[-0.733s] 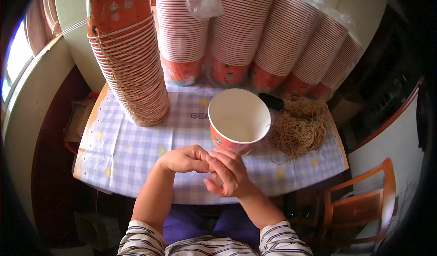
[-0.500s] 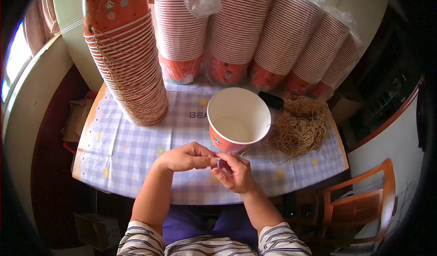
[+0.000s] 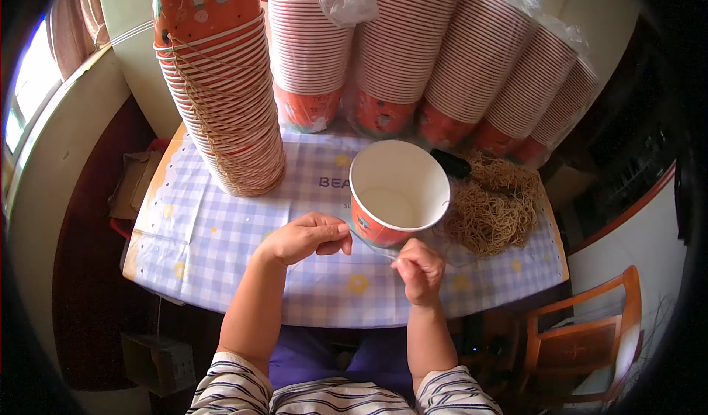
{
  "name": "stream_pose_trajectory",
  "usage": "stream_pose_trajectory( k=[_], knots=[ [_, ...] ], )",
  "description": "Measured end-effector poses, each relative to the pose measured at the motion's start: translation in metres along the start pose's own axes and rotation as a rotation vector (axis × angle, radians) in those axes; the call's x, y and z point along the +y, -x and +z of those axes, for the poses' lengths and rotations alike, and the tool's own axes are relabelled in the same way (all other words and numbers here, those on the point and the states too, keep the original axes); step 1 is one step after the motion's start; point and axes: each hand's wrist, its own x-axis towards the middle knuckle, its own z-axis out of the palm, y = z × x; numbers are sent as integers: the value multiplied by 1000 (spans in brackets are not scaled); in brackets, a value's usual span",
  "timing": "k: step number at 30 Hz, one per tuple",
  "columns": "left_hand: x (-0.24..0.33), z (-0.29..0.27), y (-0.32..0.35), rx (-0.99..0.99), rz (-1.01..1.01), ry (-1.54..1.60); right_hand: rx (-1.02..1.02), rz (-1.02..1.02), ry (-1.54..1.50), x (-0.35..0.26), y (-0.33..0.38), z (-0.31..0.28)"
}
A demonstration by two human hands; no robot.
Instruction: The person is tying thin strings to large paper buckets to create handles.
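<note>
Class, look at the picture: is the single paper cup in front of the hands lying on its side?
No, the paper cup stands upright on the table, its open mouth facing up.

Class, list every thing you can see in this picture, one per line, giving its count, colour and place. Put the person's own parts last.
Single orange paper cup with white inside: one, upright, table middle, in front of both hands.
Thin string: one strand, pale, stretched between the hands at the cup's base.
Tall stack of orange paper cups tied with string: one, table's back left.
Sleeved stacks of orange paper cups: several, leaning along the back.
Tangle of tan string: one heap, right of the cup.
Checked blue-and-white tablecloth: one, covering the table.
Wooden chair: one, brown, lower right.
Left hand: pinching the string.
Right hand: pinching the string.
</note>
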Motion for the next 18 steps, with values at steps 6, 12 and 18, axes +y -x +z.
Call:
stream_pose_trajectory(
  k=[6,12,18],
  knots=[
    [-2,15,-3,-191,-85,-71,-195,-115,348,-14,-5,23],
    [1,12,-1,-278,-75,-210,-224,-96,318,-27,-16,37],
    [3,3,-1,-143,-48,-277,-471,290,167,-15,-24,46]
  ],
)
